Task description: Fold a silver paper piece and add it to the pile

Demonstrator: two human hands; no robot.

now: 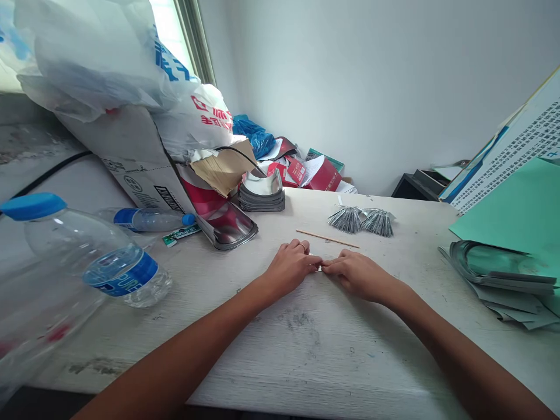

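Note:
My left hand (292, 267) and my right hand (352, 273) meet low over the middle of the white table (280, 338). Both are closed, thumbs and fingertips pinched together around something small and pale that the fingers mostly hide. A ring shows on a finger of the left hand. Just beyond them a thin wooden stick (327, 238) lies flat on the table. Farther back sit two fanned bundles of thin grey strips (362, 220), side by side.
At left stand a large water bottle (118, 274), a smaller lying bottle (151, 220) and a cardboard box (126, 157) under plastic bags (109, 58). A stack of curved grey pieces (261, 198) sits at the back. Grey sheets (503, 280) and green card (520, 216) occupy the right.

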